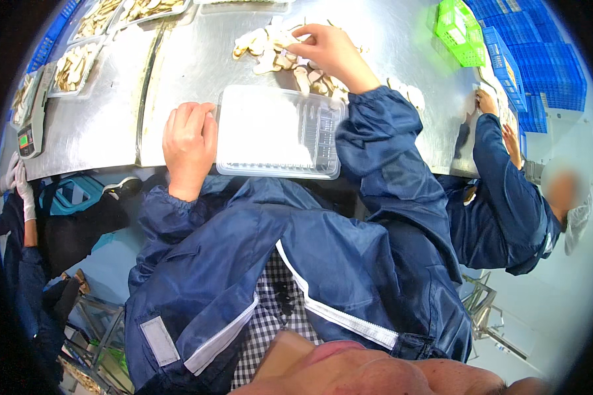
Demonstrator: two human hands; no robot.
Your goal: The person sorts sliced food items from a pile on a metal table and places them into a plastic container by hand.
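Note:
A loose pile of pale mushroom slices (268, 49) lies on the metal table. Above it is my right hand (326, 51), thumb and forefinger apart, with nothing visible between them. A clear plastic tray (319, 141) sits at the table's near edge in front of me, and I see no slices in it. Just left of this tray rests my left hand (190, 141), fingers loosely bent and holding nothing visible. Its fingertips are close to the tray's rim; I cannot tell whether they touch it.
Filled trays of slices (76, 68) and a scale (34, 128) stand on the left. A green basket (458, 33) and stacked blue crates (543, 72) are at far right. A co-worker's hand (486, 103) works to my right; another person's gloved hand (23, 187) shows at left.

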